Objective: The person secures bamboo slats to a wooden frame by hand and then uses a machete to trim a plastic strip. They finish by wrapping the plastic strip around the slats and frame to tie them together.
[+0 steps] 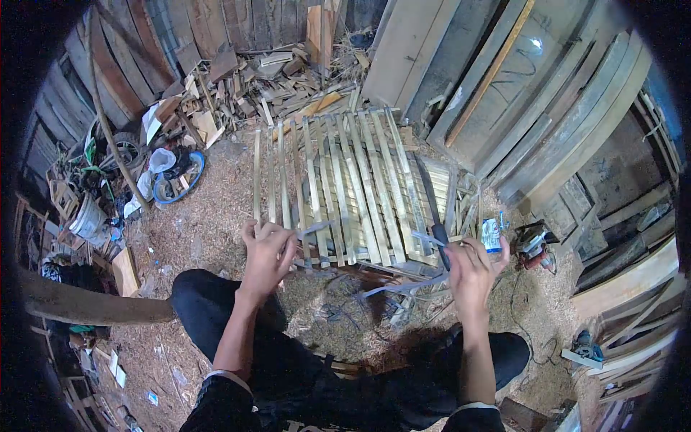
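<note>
The person wears black trousers [302, 374] and a black top. Its sleeves [216, 399] end well up the forearms, each with a thin pale cuff edge. The left hand [268, 252] and right hand [471, 272] are bare.

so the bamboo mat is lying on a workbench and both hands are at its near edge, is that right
No, not a workbench: the head view shows the bamboo mat lying on the shaving-strewn floor. The rest holds: the left hand and right hand are at its near edge, the right closed on a grey strip.
</note>
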The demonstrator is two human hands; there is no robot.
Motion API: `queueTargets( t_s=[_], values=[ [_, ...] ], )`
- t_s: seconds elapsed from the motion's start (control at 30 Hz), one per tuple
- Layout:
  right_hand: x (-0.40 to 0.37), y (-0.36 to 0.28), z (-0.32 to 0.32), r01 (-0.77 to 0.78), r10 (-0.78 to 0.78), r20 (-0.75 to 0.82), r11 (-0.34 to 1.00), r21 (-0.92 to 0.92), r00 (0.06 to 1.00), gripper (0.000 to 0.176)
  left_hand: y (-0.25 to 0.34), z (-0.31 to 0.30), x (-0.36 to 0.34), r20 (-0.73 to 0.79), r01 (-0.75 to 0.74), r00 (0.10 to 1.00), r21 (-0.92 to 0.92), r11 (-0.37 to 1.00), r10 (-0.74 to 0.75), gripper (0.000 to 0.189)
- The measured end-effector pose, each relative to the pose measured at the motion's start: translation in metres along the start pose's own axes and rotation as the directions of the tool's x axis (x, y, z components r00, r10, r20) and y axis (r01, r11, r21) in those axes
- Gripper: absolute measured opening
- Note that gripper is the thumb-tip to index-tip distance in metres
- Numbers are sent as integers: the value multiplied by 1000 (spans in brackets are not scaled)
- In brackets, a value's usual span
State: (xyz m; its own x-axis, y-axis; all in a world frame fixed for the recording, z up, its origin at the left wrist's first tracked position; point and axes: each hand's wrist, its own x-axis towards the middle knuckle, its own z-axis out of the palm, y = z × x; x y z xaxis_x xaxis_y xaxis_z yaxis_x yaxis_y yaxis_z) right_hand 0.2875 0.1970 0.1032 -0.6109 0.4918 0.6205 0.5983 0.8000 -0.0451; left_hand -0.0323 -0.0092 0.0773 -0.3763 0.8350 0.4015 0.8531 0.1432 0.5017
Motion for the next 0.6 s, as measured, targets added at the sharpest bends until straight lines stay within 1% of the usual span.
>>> queueTargets(
  t_s=[0.07, 0.1, 0.13, 0.17, 0.2, 0.27, 0.3, 0.33, 0.4, 0.43, 0.47, 0.53, 0.57, 0.6],
  values=[
    [-3, 4, -3, -29, 29, -9, 1000, 1, 1000, 11, 0, 1, -4, 12, 13, 1000, 19, 1000, -13, 10],
    [-3, 2, -4, -32, 32, -7, 999, 0, 999, 11, 2, 3, -7, 101, -64, 993, -3, 998, 64, 12],
    [-3, -2, -3, -29, 29, 1, 999, 37, 1000, 10, 5, 5, -9, 187, -138, 972, -31, 990, 142, 14],
    [-4, -7, -3, -26, 25, 11, 997, 75, 1000, 10, 11, 12, -12, 233, -150, 960, -34, 988, 154, 19],
    [-4, -11, -3, -27, 26, 14, 997, 76, 1000, 10, 17, 18, -15, 236, -148, 960, -35, 988, 152, 19],
    [-1, -20, -2, -33, 29, 25, 988, 153, 999, 10, 36, 19, -14, 324, -273, 895, -148, 951, 307, 27],
    [0, -23, -1, -3, 0, 19, 987, 163, 1000, 10, 40, 22, -15, 300, -315, 888, -154, 937, 348, 30],
    [2, -26, 0, -2, -1, 16, 987, 163, 1000, 10, 43, 25, -15, 299, -316, 888, -152, 936, 348, 30],
    [5, -31, 4, 45, -43, -14, 976, 215, 999, 12, 46, 33, -15, 239, -346, 895, -159, 925, 376, 29],
    [7, -36, 8, 42, -38, -22, 973, 227, 999, 9, 48, 36, -14, 167, -366, 905, -164, 916, 392, 23],
    [6, -41, 11, 45, -41, -24, 972, 230, 999, 9, 51, 40, -15, 165, -366, 906, -161, 917, 391, 23],
    [2, -49, 22, 140, -146, -11, 929, 342, 989, 16, 66, 44, -11, -63, -289, 957, -116, 950, 284, 29],
    [-2, -55, 33, 192, -185, -55, 913, 360, 981, 17, 73, 43, -9, -77, -256, 966, -114, 960, 249, 32],
    [-2, -61, 32, 194, -186, -55, 913, 359, 981, 17, 72, 45, -8, -79, -256, 966, -115, 960, 248, 32]
  ],
)
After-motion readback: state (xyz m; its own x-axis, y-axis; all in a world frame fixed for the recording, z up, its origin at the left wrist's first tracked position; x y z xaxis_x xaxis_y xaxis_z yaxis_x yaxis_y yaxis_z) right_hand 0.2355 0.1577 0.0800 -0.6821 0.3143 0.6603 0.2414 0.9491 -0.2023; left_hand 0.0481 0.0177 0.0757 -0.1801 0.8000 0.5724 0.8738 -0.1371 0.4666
